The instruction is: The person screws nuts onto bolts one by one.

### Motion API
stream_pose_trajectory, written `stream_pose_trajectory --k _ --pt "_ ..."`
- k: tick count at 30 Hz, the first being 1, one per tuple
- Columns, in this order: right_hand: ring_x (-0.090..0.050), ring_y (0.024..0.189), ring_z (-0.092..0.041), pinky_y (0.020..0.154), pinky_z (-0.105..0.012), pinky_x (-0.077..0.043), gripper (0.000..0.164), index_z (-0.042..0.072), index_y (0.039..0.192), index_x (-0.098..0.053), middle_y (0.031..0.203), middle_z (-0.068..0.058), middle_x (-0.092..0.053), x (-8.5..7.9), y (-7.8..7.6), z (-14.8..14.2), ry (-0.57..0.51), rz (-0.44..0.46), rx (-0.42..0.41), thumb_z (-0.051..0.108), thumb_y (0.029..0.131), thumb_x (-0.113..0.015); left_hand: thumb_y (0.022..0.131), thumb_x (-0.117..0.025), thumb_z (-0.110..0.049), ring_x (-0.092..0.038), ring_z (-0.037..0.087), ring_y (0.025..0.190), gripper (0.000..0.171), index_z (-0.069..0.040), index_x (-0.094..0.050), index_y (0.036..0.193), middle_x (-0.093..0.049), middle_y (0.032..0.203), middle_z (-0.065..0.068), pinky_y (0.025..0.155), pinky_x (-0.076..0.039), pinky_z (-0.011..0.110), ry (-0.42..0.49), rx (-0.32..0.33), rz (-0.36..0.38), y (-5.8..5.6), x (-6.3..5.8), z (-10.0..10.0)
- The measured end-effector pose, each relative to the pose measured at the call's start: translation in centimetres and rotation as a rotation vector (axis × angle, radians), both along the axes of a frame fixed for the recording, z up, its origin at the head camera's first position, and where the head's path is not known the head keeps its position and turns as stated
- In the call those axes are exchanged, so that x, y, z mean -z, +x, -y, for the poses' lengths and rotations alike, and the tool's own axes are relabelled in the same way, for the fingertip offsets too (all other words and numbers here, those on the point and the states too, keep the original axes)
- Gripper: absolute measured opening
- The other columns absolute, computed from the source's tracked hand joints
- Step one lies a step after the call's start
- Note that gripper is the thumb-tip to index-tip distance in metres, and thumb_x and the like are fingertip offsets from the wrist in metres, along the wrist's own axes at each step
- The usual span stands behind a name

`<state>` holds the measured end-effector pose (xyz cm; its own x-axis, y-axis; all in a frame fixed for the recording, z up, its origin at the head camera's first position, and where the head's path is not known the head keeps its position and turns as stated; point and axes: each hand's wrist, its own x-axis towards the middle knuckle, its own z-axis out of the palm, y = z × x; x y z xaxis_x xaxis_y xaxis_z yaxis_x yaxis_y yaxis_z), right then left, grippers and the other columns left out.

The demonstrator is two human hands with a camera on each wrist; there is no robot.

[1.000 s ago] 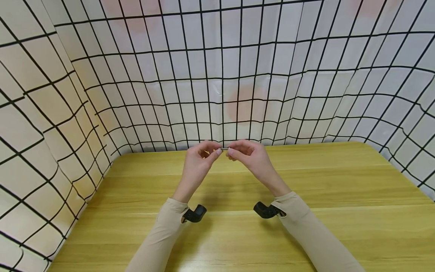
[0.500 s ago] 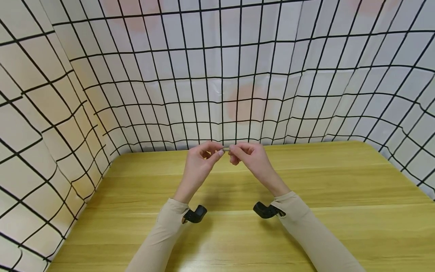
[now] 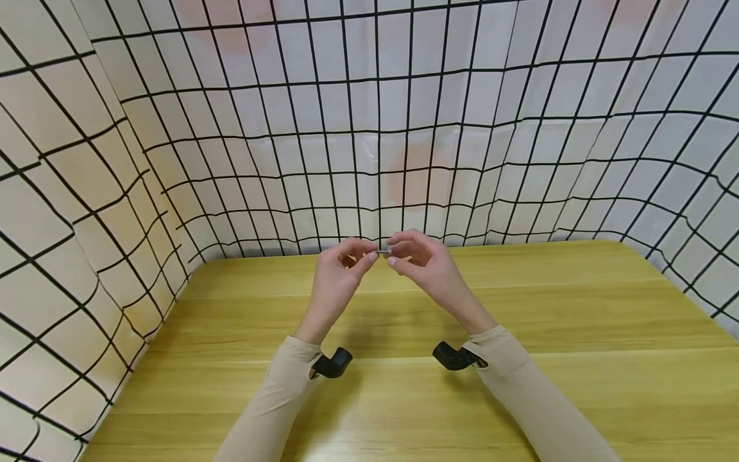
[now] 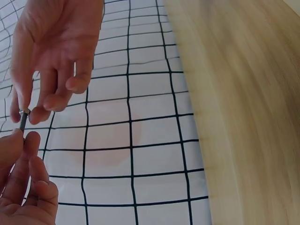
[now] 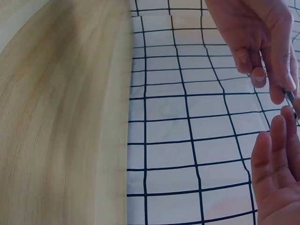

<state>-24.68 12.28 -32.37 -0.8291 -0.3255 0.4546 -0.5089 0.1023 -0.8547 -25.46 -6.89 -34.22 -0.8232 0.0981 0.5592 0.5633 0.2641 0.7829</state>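
Note:
A small grey metal bolt (image 3: 382, 251) lies nearly level between my two hands, above the far edge of the table. My left hand (image 3: 337, 273) pinches one end of it between thumb and forefinger. The left wrist view shows the bolt's dark shank (image 4: 23, 123) with a wider hex-shaped piece (image 4: 25, 111) at the end toward the right hand. My right hand (image 3: 426, 260) has thumb and forefinger parted around that wider end, with a gap visible in the head view. In the right wrist view the left fingers hide most of the bolt.
A wood-grain table (image 3: 231, 385) lies beneath both forearms. White sheeting with a black grid (image 3: 346, 154) rises behind its far edge and along both sides. Black wrist cameras (image 3: 333, 363) stick out from the beige sleeves.
The right thumb and forefinger, pinching the bolt's end half a second ago, have spread apart and show more of it. The left hand has kept its hold and place.

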Motion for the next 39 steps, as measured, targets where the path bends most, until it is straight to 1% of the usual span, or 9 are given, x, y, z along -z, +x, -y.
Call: stream_pose_trajectory --k 5,8,13,20,25,28,31,35,39 --pt "-0.063 0.098 -0.026 0.083 -0.034 -0.053 0.017 -0.007 0.11 -0.061 0.106 -0.023 -0.064 0.0 -0.1 0.2 -0.023 -0.039 -0.022 -0.004 0.093 -0.063 0.092 -0.071 -0.015 -0.053 0.018 0.073 0.008 -0.012 -0.075 0.099 -0.063 0.083 -0.001 0.064 -0.044 0.03 0.004 0.007 -0.009 0.0 0.0 0.0" --pt "-0.064 0.096 -0.027 0.082 -0.032 -0.053 0.019 -0.008 0.111 -0.061 0.104 -0.022 -0.066 0.1 -0.1 0.1 -0.023 -0.023 -0.014 -0.003 0.093 -0.063 0.092 -0.072 -0.015 -0.053 0.017 0.074 0.008 -0.012 -0.075 0.099 -0.063 0.084 -0.002 0.066 -0.044 0.03 0.003 0.008 -0.01 0.0 -0.1 -0.1" --pt "-0.066 0.092 -0.028 0.08 -0.032 -0.053 0.02 -0.008 0.113 -0.063 0.098 -0.015 -0.07 0.1 -0.1 0.0 -0.028 0.023 0.002 0.002 0.095 -0.063 0.092 -0.072 -0.014 -0.053 0.017 0.074 0.007 -0.012 -0.075 0.098 -0.064 0.084 -0.002 0.065 -0.044 0.03 0.006 0.014 -0.004 0.0 0.0 -0.1" --pt "-0.064 0.081 -0.023 0.075 -0.036 -0.053 0.014 -0.005 0.1 -0.067 0.085 -0.019 -0.068 0.2 -0.2 0.0 -0.024 0.017 0.021 0.007 0.098 -0.061 0.092 -0.072 -0.014 -0.052 0.017 0.072 0.005 -0.013 -0.075 0.096 -0.064 0.083 -0.002 0.064 -0.042 0.033 0.014 0.037 -0.001 0.0 0.1 -0.2" --pt "-0.062 0.075 -0.025 0.072 -0.032 -0.052 0.019 -0.004 0.091 -0.069 0.078 -0.019 -0.067 0.3 -0.3 0.0 -0.026 0.021 0.043 0.011 0.099 -0.06 0.092 -0.071 -0.016 -0.051 0.019 0.074 0.006 -0.013 -0.075 0.096 -0.065 0.084 0.001 0.067 -0.042 0.036 0.022 0.055 -0.01 0.0 0.3 -0.4" --pt "-0.061 0.074 -0.025 0.07 -0.031 -0.052 0.021 -0.004 0.091 -0.069 0.077 -0.018 -0.066 0.3 -0.4 0.1 -0.032 0.024 0.04 0.012 0.1 -0.059 0.092 -0.071 -0.012 -0.051 0.022 0.074 0.008 -0.008 -0.075 0.097 -0.066 0.086 0.005 0.067 -0.041 0.037 0.024 0.052 -0.011 0.3 0.0 -0.5" --pt "-0.062 0.074 -0.027 0.068 -0.033 -0.053 0.026 -0.001 0.097 -0.069 0.08 -0.016 -0.068 1.4 -1.3 -0.1 -0.035 0.025 0.035 0.021 0.102 -0.056 0.092 -0.071 -0.012 -0.051 0.02 0.074 0.007 -0.009 -0.075 0.097 -0.065 0.084 0.004 0.067 -0.042 0.036 0.016 0.046 -0.012 0.3 0.0 -0.5" --pt "-0.063 0.08 -0.029 0.068 -0.035 -0.054 0.035 0.002 0.114 -0.067 0.091 -0.017 -0.068 2.7 -2.6 -0.5 -0.027 0.025 0.021 0.031 0.104 -0.051 0.092 -0.072 -0.014 -0.052 0.016 0.073 0.005 -0.013 -0.075 0.096 -0.064 0.083 -0.002 0.066 -0.044 0.033 0.007 0.041 -0.021 0.0 0.2 -0.4" --pt "-0.061 0.09 -0.03 0.073 -0.04 -0.054 0.03 0.002 0.125 -0.062 0.102 -0.017 -0.067 2.6 -2.5 -0.6 -0.011 0.032 0.003 0.021 0.103 -0.055 0.092 -0.071 -0.013 -0.052 0.016 0.074 0.005 -0.012 -0.075 0.096 -0.064 0.082 -0.003 0.067 -0.044 0.033 0.004 0.039 -0.029 -0.1 0.3 -0.4"
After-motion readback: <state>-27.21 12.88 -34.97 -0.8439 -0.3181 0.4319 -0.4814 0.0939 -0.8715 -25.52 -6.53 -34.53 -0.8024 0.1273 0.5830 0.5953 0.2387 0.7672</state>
